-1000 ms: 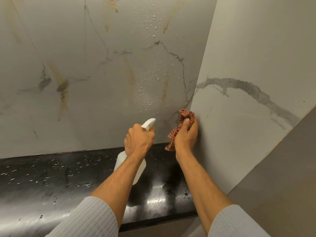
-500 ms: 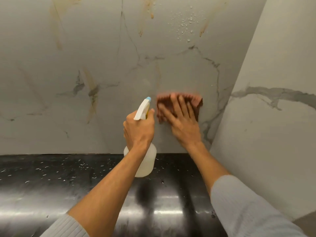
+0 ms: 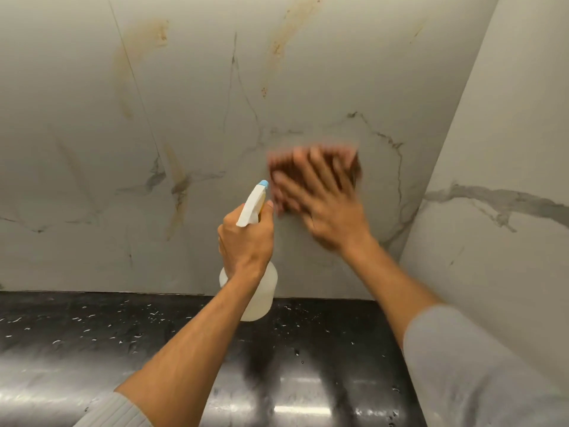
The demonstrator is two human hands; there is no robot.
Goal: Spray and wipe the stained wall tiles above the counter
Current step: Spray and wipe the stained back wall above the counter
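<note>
Reddish cloth (image 3: 314, 167) on veined marble tiles (image 3: 308, 87)

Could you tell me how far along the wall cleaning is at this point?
Partly done. The tile around the right hand shows no brown streaks. In hand: that hand presses a reddish cloth flat on the wall, blurred mid-wipe, while the left hand holds the spray bottle. Left: brown stains upper left, top centre and mid-left.

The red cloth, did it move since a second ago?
Yes. The red cloth, then bunched by the wall corner low near the black counter, is now flat, higher and farther left of it.
</note>
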